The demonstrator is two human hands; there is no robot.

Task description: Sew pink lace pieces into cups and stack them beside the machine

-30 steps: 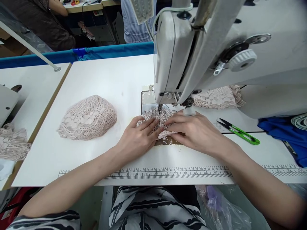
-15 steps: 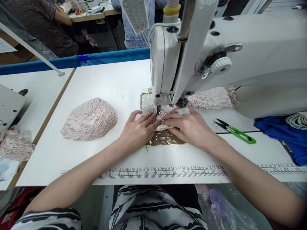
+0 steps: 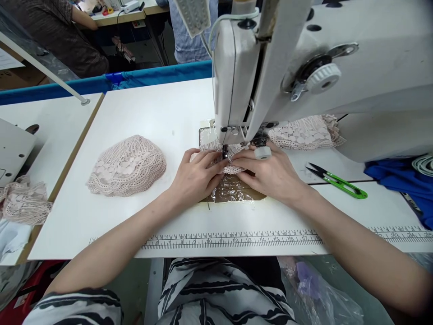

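A pale pink lace piece (image 3: 233, 169) lies under the presser foot (image 3: 225, 152) of the white sewing machine (image 3: 227, 85). My left hand (image 3: 195, 177) grips its left side, fingers bent and pressed down on the lace. On the other side, my right hand (image 3: 270, 174) pinches the lace close to the foot, partly behind the machine's white knob (image 3: 263, 152). The fingertips of both hands nearly meet in front of the needle area. Brown tape (image 3: 233, 192) covers the bed below them.
Left on the table sits a heap of lace (image 3: 126, 166); more lace (image 3: 306, 133) lies behind the machine head. Green thread snips (image 3: 338, 181) and blue cloth (image 3: 385, 178) are at right. A printed ruler (image 3: 237, 239) runs along the front edge. Two people sit beyond the blue fabric edge (image 3: 162, 74).
My fingers have bent more and drawn in on the lace, whose front edge now looks bunched near the foot. The camera view has shifted slightly.
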